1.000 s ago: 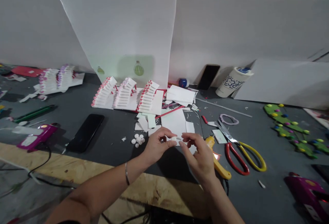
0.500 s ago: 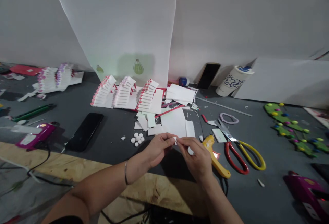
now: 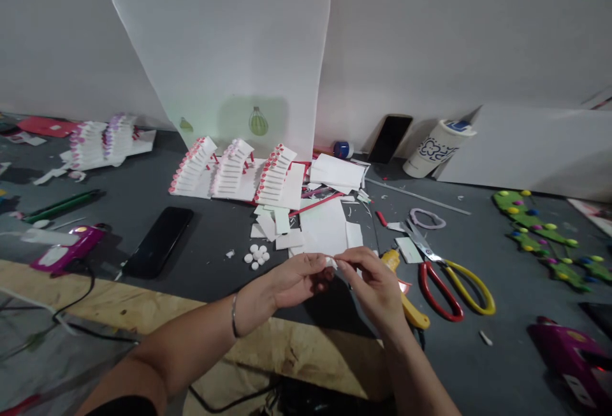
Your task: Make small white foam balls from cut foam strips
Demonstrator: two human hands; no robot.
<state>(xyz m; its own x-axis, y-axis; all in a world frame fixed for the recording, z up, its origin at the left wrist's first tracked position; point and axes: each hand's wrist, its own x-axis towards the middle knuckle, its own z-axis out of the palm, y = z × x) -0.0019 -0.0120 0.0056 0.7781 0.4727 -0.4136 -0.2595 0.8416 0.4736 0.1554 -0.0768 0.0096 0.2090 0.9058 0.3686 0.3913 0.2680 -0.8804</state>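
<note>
My left hand [image 3: 300,281] and my right hand [image 3: 375,285] meet above the dark table, fingertips pinched together on a small white piece [image 3: 329,262]. A bracelet sits on my left wrist. Just left of my hands lies a cluster of small white round pieces [image 3: 257,256]. Behind my hands are white foam sheets [image 3: 327,227] and smaller white offcuts [image 3: 272,223]. A yellow glue gun [image 3: 406,298] lies under my right hand's far side.
Red and yellow scissors [image 3: 454,279], a black phone [image 3: 159,250], stepped white-and-red paper models [image 3: 234,172], a pink glue gun [image 3: 64,254], a white cup [image 3: 438,148], a second phone [image 3: 390,139], green foam cacti [image 3: 545,237]. A tall white board [image 3: 224,46] stands behind.
My hands have drawn closer together and slightly nearer to me, with the small white piece now pinched between both sets of fingertips. Nothing else on the table moved.
</note>
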